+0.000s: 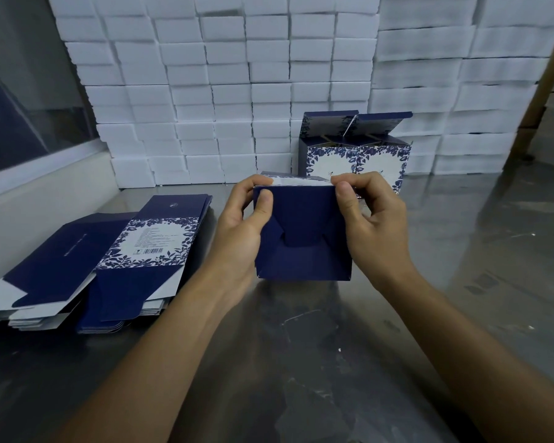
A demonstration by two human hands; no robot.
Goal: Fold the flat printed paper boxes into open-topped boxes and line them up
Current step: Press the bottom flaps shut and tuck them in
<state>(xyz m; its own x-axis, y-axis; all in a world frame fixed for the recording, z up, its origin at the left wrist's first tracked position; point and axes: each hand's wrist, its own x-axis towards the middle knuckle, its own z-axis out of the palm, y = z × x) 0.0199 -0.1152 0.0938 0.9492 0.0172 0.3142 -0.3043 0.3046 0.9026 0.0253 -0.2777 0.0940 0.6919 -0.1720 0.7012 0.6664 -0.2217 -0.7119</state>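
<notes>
I hold a dark blue paper box [303, 231] above the middle of the metal table, its interlocked bottom flaps turned toward me. My left hand [243, 225] grips its left side, thumb pressed on the upper left corner. My right hand [370, 219] pinches the upper right corner between thumb and fingers. Two folded boxes [355, 155] with blue floral print stand side by side behind it, their top flaps raised. A stack of flat printed boxes [109, 260] lies on the table to the left.
A wall of stacked white foam blocks [237, 91] rises behind the steel table [333, 362]. A white ledge with a glass pane [29, 107] bounds the left side. A brown post [544, 78] leans at the far right.
</notes>
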